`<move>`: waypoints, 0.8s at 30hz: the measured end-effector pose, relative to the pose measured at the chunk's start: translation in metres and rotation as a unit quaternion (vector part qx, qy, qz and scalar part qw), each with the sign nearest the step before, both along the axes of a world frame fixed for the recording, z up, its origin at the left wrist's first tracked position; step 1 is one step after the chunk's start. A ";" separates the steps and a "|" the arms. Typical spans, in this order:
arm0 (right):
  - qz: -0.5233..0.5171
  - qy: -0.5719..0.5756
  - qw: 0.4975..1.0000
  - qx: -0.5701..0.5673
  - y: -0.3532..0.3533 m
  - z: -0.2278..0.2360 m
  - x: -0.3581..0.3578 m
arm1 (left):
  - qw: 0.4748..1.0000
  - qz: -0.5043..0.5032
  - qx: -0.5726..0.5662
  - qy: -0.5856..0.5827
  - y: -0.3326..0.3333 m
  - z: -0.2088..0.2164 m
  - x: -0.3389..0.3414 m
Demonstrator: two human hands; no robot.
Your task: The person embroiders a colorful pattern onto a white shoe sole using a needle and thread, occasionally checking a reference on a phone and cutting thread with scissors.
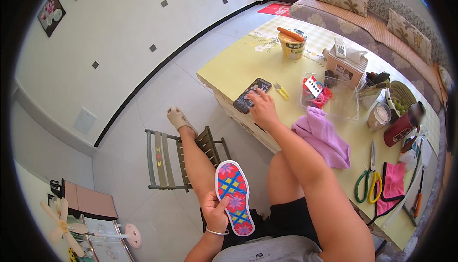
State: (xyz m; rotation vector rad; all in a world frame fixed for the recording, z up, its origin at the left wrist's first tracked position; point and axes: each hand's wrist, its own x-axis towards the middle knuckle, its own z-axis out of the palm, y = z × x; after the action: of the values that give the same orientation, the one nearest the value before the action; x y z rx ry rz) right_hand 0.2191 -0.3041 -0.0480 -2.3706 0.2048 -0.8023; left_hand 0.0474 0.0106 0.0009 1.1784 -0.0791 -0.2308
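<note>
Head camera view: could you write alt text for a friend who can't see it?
A person's left hand holds a colourful patterned insole, while the right hand touches the screen of a phone lying on a yellow table. Also on the table are a lilac cloth, scissors with green and yellow handles, and a clear plastic box.

PRINT | chair (163,162): yellow characters, red mark, back slat | tub (292,47): dark characters, front | shirt (267,251): dark emblem above lettering | mat (275,9): white print on red | phone (246,100): screen details too small to read
</note>
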 end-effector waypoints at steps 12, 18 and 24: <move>-0.219 -0.023 0.974 0.056 -0.006 -0.006 0.002 | 1.000 0.002 -0.009 0.018 0.000 -0.006 -0.001; -0.220 -0.035 0.974 0.036 -0.008 -0.013 0.006 | 0.999 -0.006 -0.010 0.035 0.000 -0.016 -0.001; -0.165 -0.025 0.986 0.024 -0.007 -0.010 0.004 | 0.999 -0.010 -0.015 0.050 -0.001 -0.017 -0.001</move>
State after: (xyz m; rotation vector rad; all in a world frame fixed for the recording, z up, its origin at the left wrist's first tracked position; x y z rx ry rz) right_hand 0.2231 -0.3111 -0.0581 -2.2982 0.6009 -0.9948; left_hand 0.0462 0.0097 -0.0157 1.1342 -0.0065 -0.3043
